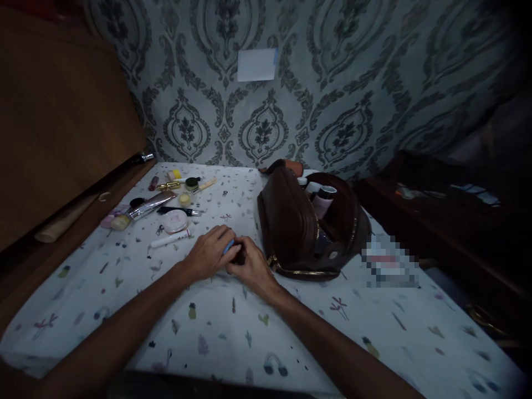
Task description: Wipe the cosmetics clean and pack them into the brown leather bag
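My left hand (pixel 210 252) and my right hand (pixel 254 270) meet above the middle of the table, both closed around a small blue and dark object (pixel 228 247). Fingers cover most of it, so its kind is unclear. Just right of my right hand stands an open brown toiletry bag (pixel 286 221) with a gold zip, holding several bottles, one of them a pinkish bottle with a dark cap (pixel 323 202). Left of my hands lie a white pen-like tube (pixel 170 239) and a round pale compact (pixel 174 220).
Several cosmetics lie at the back left, among them a silvery tube (pixel 152 205), a black tube (pixel 180 211) and a small yellow jar (pixel 184 199). A wooden panel (pixel 62 127) borders the left side. Right of the bag lies a blurred-out packet (pixel 389 261). Dark furniture (pixel 415 233) adjoins the table.
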The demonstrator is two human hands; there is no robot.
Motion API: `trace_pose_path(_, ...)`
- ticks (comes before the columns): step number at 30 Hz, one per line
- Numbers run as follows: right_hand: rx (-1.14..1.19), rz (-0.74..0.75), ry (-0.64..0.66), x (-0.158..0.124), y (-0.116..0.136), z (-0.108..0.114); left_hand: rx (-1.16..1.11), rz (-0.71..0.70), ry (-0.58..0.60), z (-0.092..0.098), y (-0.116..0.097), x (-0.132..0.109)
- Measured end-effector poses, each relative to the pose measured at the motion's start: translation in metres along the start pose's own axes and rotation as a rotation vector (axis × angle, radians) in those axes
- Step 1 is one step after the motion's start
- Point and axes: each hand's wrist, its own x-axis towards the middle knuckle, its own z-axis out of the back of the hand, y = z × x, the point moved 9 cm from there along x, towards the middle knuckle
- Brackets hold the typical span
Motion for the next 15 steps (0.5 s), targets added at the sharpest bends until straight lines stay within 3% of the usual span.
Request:
trace_pose_path(8,-0.051,0.024,0.066,-0.001,0.003,-0.001,-0.121,0.158,-0.056,0.003,0.009,0.001)
trace_pose_path(15,-0.104,0.163,0.057,-0.008,0.020,-0.001,-0.309,0.311,-0.059,0.009,0.016,0.003)
